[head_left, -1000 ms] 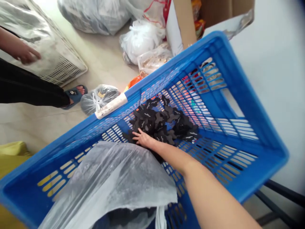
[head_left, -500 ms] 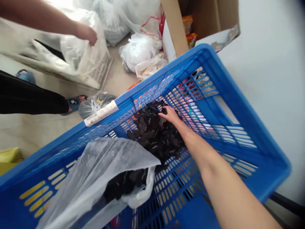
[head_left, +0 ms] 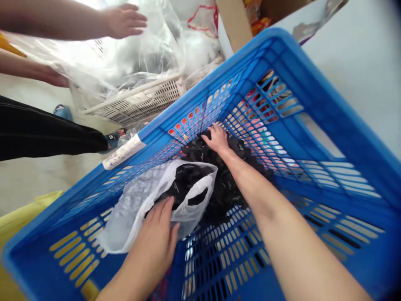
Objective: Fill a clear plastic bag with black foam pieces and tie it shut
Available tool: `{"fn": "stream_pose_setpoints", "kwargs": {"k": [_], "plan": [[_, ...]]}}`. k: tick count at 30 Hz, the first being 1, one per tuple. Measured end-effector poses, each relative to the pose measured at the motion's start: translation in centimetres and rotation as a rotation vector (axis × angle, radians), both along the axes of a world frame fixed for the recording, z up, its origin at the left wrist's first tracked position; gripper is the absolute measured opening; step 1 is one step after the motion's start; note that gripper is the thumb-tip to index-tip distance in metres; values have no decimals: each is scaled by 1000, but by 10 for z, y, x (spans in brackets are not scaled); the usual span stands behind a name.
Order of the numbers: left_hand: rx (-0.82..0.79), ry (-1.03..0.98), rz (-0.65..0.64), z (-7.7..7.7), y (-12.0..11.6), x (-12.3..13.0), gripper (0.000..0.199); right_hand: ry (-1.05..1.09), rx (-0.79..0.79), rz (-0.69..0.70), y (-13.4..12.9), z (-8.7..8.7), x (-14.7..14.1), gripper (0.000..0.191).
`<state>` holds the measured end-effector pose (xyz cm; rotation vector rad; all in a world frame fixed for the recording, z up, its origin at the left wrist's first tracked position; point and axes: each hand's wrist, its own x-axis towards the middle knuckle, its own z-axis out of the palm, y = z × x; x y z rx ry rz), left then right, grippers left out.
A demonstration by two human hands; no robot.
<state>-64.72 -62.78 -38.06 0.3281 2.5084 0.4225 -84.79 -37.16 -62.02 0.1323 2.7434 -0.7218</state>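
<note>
A large blue plastic crate [head_left: 316,67] fills the middle of the view. Small flat black pieces with pale print [head_left: 225,184] lie heaped at its far end. My right hand [head_left: 217,140] rests on the far side of that heap, fingers spread and nothing seen in them. Closer to me lies a translucent white plastic bag [head_left: 131,209], its mouth turned toward the heap and more black pieces inside. At the bag's mouth is my left hand [head_left: 159,230], fingers stretched out and thumb apart; the fingertips reach its edge.
Across the crate, another person's hand [head_left: 127,21] is over a white slatted basket [head_left: 144,100] lined with clear plastic. A cardboard box [head_left: 230,21] stands behind the crate, and something yellow [head_left: 19,234] is at the left. A white label [head_left: 123,152] marks the crate rim.
My left hand has come into view at the bag, whose mouth is now wider. My right hand stays at the heap, fingers more spread. The other person's basket has shifted right and nearer.
</note>
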Motion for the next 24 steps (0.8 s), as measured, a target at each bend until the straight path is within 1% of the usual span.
{"fn": "stream_pose_setpoints", "kwargs": {"k": [2, 3, 4, 6, 8, 10, 12, 14, 15, 16, 17, 19, 20, 21, 22, 23, 24], "plan": [[-202, -30, -40, -14, 6, -10, 52, 149, -41, 100, -6, 23, 13, 38], [-280, -73, -75, -18, 5, -12, 52, 163, -76, 186, -9, 34, 20, 36], [-322, -135, -121, -19, 2, -13, 52, 140, -110, 284, -12, 46, 28, 37], [-281, -263, -224, -17, -8, -12, 50, 16, -177, 488, -18, 68, 45, 40], [-188, -317, -293, -13, -18, -10, 51, -181, -265, 630, -25, 88, 65, 38], [-110, -282, -309, -12, -23, -7, 57, -399, -358, 718, -30, 107, 89, 32], [-77, -227, -296, -15, -20, -4, 62, -581, -435, 789, -30, 125, 114, 19], [-61, -220, -325, -21, -11, 2, 57, -703, -490, 859, -25, 138, 135, 6], [-34, -255, -370, -23, -7, 7, 49, -755, -515, 888, -20, 141, 142, 6], [10, -314, -433, -24, -2, 13, 39, -770, -523, 858, -12, 141, 145, 6], [59, -383, -501, -23, 1, 21, 31, -740, -503, 766, -3, 139, 145, 10], [132, -457, -591, -16, 4, 39, 28, -580, -386, 465, 23, 126, 133, 25], [150, -422, -589, -9, 4, 50, 29, -471, -298, 289, 39, 117, 124, 31], [167, -342, -556, -3, 4, 60, 34, -390, -216, 166, 54, 106, 114, 34], [204, -247, -508, 4, 4, 71, 41, -328, -143, 80, 69, 95, 103, 35], [269, -178, -463, 9, 6, 82, 47, -289, -87, 38, 82, 83, 94, 34], [354, -157, -427, 11, 10, 93, 49, -253, -45, 8, 92, 72, 85, 33]]}}
